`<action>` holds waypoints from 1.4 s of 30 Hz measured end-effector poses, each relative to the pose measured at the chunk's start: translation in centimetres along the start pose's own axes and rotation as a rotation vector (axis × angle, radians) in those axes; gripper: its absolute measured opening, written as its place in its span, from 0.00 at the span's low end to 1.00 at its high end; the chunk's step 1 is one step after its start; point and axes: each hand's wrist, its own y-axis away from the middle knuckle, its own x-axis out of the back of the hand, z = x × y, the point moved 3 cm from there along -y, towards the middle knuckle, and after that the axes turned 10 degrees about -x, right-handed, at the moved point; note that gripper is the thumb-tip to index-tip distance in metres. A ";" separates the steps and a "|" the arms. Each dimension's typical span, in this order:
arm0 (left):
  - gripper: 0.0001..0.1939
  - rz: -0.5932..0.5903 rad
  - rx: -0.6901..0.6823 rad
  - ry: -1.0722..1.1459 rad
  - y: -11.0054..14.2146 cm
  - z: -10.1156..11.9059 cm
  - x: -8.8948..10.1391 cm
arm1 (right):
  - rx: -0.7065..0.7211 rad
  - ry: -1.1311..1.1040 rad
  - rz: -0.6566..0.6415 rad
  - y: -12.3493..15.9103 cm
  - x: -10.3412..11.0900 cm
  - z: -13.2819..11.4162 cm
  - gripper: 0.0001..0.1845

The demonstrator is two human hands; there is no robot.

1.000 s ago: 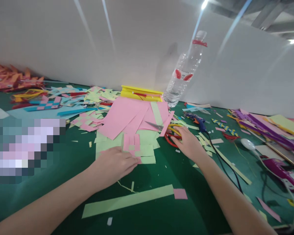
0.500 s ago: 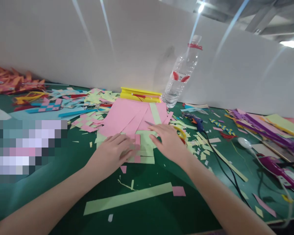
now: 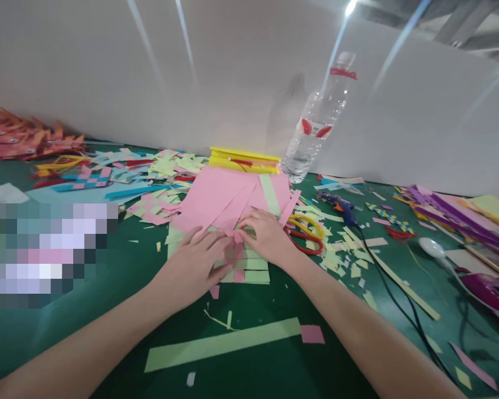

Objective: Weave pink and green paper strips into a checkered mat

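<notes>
My left hand (image 3: 193, 265) lies on a small woven piece of pink and light green paper strips (image 3: 245, 266), its fingers pressing the piece down. My right hand (image 3: 265, 234) meets it from the right, fingertips pinched at a pink strip on top of the weave. Behind the hands lies a pile of pink paper sheets (image 3: 220, 197). Scissors with yellow and red handles (image 3: 305, 233) rest just right of my right hand, untouched. A long light green strip (image 3: 220, 343) and a pink square (image 3: 312, 333) lie on the green table nearer to me.
A clear water bottle (image 3: 318, 124) stands by the white wall, beside a yellow flat box (image 3: 244, 159). A blue glue gun (image 3: 339, 202) with a black cord lies right. Paper scraps and woven pieces (image 3: 87, 177) cover the left; purple strips (image 3: 441, 213) lie far right.
My right hand left the scissors and came left to the woven piece, joining my left hand. The left hand slid slightly forward over the weave.
</notes>
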 end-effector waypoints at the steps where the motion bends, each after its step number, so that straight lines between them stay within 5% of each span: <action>1: 0.17 0.002 -0.001 0.004 0.0 0.1 0.0 | 0.007 -0.033 0.019 0.1 -0.1 0.1 0.04; 7: 0.19 0.030 0.020 0.048 -0.1 0.2 0.2 | -0.009 -0.187 0.019 0.4 -0.2 0.7 0.03; 14: 0.21 0.184 0.206 0.126 0.1 -1.2 0.5 | 0.007 -0.292 0.017 0.6 0.5 0.3 0.04; 21: 0.25 0.144 0.399 0.351 0.2 -2.6 0.1 | 0.045 -0.387 0.015 0.7 1.3 0.2 0.05; 33: 0.26 0.070 0.481 0.368 0.0 -2.8 0.5 | 0.044 -0.540 -0.006 0.7 2.7 -0.5 0.03; 42: 0.22 0.062 0.524 0.635 -0.3 -2.5 0.8 | 0.057 -0.439 -0.129 0.8 2.3 -0.4 0.06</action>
